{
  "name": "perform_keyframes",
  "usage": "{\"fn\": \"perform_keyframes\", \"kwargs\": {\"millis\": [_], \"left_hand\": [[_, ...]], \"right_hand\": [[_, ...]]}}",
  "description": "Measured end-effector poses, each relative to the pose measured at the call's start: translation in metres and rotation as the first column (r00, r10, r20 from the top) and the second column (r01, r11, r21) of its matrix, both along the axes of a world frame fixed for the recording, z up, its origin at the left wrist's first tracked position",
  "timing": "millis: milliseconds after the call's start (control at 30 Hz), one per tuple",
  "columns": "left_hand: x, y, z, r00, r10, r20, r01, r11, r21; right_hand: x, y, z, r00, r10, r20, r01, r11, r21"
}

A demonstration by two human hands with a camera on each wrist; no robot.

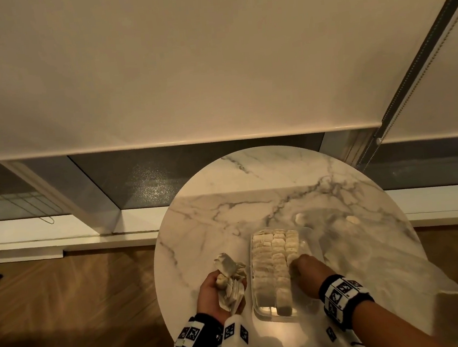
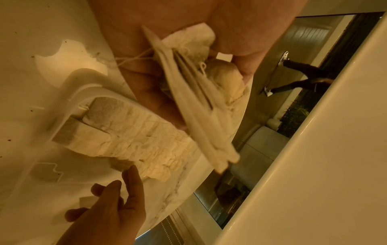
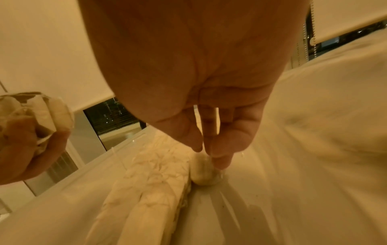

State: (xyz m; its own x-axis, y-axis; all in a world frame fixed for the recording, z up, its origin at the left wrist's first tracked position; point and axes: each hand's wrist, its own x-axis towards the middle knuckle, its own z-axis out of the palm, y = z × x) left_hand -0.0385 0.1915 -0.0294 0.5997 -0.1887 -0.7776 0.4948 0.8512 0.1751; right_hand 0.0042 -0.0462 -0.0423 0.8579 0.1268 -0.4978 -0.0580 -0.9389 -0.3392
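A clear plastic container (image 1: 261,314) stands on the round marble table (image 1: 226,210), packed with rows of pale tea bags (image 1: 272,264). My left hand (image 1: 222,285) hovers left of the container and grips a crumpled bunch of tea bags (image 1: 230,275) with strings; the bunch (image 2: 199,107) fills the palm. My right hand (image 1: 294,265) reaches down into the container's right row. Its thumb and fingers (image 3: 220,159) point down, fairly straight, and touch the top of one tea bag (image 3: 202,175) beside the packed rows (image 3: 157,174).
Crinkled clear plastic (image 1: 403,282) lies on the table to the right of the container. Two small pale pieces (image 1: 352,219) sit farther back. Behind the table is a window with a lowered roller blind (image 1: 182,65) and bead chain (image 1: 401,104). Wooden floor lies left.
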Motion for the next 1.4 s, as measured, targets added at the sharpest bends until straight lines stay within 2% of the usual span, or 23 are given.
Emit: {"fn": "perform_keyframes", "kwargs": {"millis": [133, 233, 333, 400, 533, 633, 833, 900, 967, 1167, 1333, 1400], "left_hand": [[0.0, 0.001, -0.004, 0.998, -0.03, 0.058, 0.03, 1.0, 0.001], [0.002, -0.001, 0.002, 0.996, -0.047, 0.072, 0.048, 0.999, -0.018], [0.004, -0.008, 0.024, 0.993, -0.078, 0.092, 0.081, 0.996, -0.027], [0.004, -0.016, 0.047, 0.992, -0.073, 0.104, 0.074, 0.997, -0.005], [0.005, -0.028, 0.08, 0.991, 0.004, 0.137, -0.002, 1.0, -0.014], [0.008, -0.028, 0.068, 0.987, 0.05, 0.153, -0.047, 0.999, -0.02], [0.014, -0.014, 0.03, 0.982, 0.13, 0.138, -0.126, 0.991, -0.04], [0.013, -0.008, 0.025, 0.979, 0.162, 0.123, -0.154, 0.985, -0.074], [0.009, -0.009, 0.033, 0.985, 0.121, 0.124, -0.111, 0.99, -0.086], [0.006, 0.003, 0.029, 0.989, 0.138, 0.05, -0.138, 0.99, -0.015], [0.003, 0.007, 0.028, 0.988, 0.141, 0.068, -0.138, 0.989, -0.047], [0.001, 0.008, 0.028, 0.987, 0.145, 0.066, -0.137, 0.983, -0.119]], "right_hand": [[0.0, 0.002, 0.013, 0.995, -0.064, 0.072, 0.06, 0.997, 0.054], [-0.003, 0.013, 0.036, 0.982, -0.142, 0.124, 0.102, 0.954, 0.282], [-0.009, 0.029, 0.07, 0.989, -0.145, 0.008, 0.116, 0.828, 0.548], [-0.015, 0.04, 0.093, 0.987, -0.121, -0.103, 0.159, 0.759, 0.631], [-0.029, 0.058, 0.117, 0.991, -0.063, -0.119, 0.125, 0.754, 0.645], [-0.035, 0.07, 0.118, 0.993, -0.016, -0.118, 0.088, 0.759, 0.645], [-0.038, 0.078, 0.115, 1.0, -0.009, -0.01, 0.014, 0.797, 0.604], [-0.037, 0.077, 0.113, 1.0, -0.016, -0.006, 0.017, 0.802, 0.597], [-0.037, 0.075, 0.112, 0.999, -0.044, -0.008, 0.04, 0.799, 0.6], [-0.04, 0.074, 0.116, 0.976, -0.149, -0.156, 0.216, 0.681, 0.7], [-0.041, 0.072, 0.122, 0.947, -0.198, -0.253, 0.321, 0.572, 0.755], [-0.042, 0.069, 0.121, 0.95, -0.204, -0.237, 0.312, 0.559, 0.768]]}}
